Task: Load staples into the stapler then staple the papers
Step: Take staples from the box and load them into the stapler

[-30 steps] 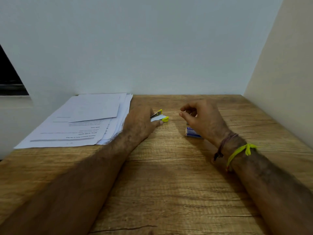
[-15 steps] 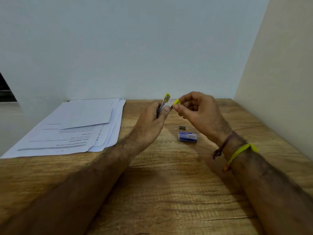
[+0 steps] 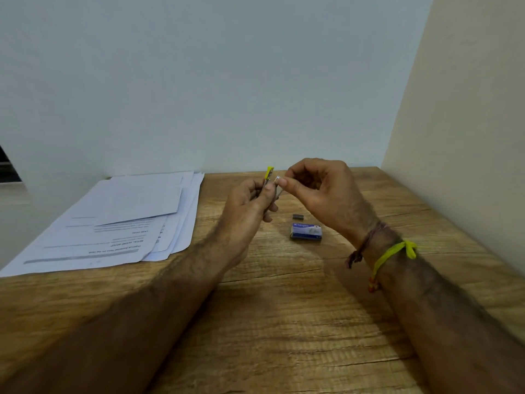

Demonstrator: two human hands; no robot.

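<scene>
My left hand (image 3: 250, 203) holds a small yellow and metal stapler (image 3: 269, 175) upright above the wooden table (image 3: 284, 322). Only its yellow tip and a strip of metal show past my fingers. My right hand (image 3: 321, 191) pinches the stapler's metal part between thumb and forefinger. Below my right hand a blue staple box (image 3: 306, 232) lies on the table, with a short dark strip of staples (image 3: 298, 216) just behind it. A spread stack of printed papers (image 3: 119, 223) lies at the left.
A pale wall rises behind the table and a beige wall closes in the right side. A dark opening (image 3: 7, 166) shows at the far left edge. Thread bands circle my right wrist (image 3: 392, 251).
Both hands lifted the stapler off the table and now hold it raised between them. The right hand moved off the staple box, which is now uncovered, and closed onto the stapler.
</scene>
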